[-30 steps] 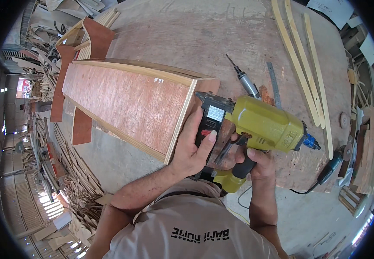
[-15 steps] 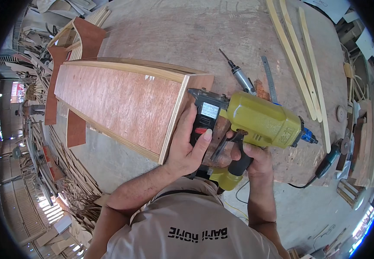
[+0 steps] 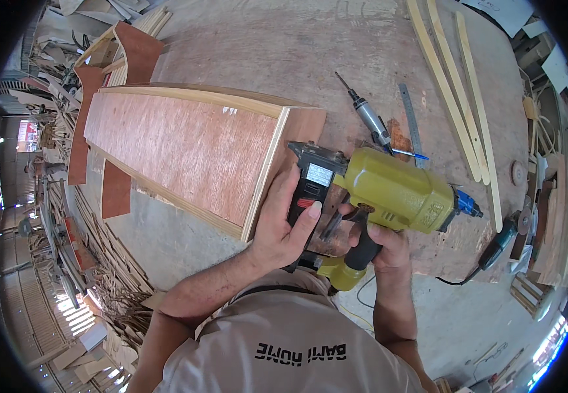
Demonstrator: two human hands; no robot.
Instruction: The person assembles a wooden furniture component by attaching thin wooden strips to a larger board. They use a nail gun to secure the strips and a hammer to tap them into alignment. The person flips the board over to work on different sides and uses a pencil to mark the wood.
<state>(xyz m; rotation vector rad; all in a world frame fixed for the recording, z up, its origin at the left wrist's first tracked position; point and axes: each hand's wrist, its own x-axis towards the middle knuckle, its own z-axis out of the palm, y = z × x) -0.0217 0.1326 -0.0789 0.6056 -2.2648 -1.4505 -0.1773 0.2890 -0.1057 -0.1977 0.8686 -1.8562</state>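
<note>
Head view: the olive-yellow pneumatic nail gun with a black magazine [image 3: 395, 190] lies between the two hands, its body above and to the right of the left hand and above the right hand. Right hand [image 3: 389, 245] is closed around the black rubbery handle [image 3: 364, 252]; whether a finger presses the trigger cannot be told. Left hand [image 3: 284, 229] is partly curled, holding the black magazine [image 3: 307, 190], thumb laid across its face (remaining fingers mostly hidden behind it). The gun's nose sits at the near end of a long wooden box-like piece with a reddish plywood face and pale edging [image 3: 185, 150]; contact there not resolvable. Left hand overlaps that same end. Beyond the gun on the worn plywood bench [image 3: 284, 39]: grey metal drill with a long bit [image 3: 370, 119], blue pen [image 3: 410, 154], narrow steel ruler [image 3: 410, 114]. Farther right, three pale wooden strips [image 3: 448, 98] and a teal angle grinder [image 3: 499, 245].
</note>
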